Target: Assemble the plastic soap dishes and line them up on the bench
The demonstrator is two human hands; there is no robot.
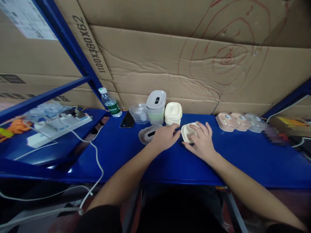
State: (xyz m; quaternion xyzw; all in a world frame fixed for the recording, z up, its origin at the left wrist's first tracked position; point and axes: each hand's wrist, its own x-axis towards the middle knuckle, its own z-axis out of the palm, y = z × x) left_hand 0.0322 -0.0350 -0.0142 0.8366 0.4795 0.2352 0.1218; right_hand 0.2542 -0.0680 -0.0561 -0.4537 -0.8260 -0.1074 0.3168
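Note:
My right hand (200,142) lies over a cream plastic lid (187,131) on the blue shelf (243,161), fingers curled on its top and gripping it. My left hand (165,137) rests beside it, fingers bent, touching the lid's left edge and covering part of a grey lid with a dark slot (147,134). Just behind stand a stack of cream lids (173,113) and a stack of grey and pale green containers (156,106).
Clear round tubs (139,114), a black phone (127,119) and a water bottle (110,102) sit at the back left. A white power strip (58,124) with cables lies on the left shelf. Pink and grey boxes (239,121) line the back right. Cardboard walls the rear.

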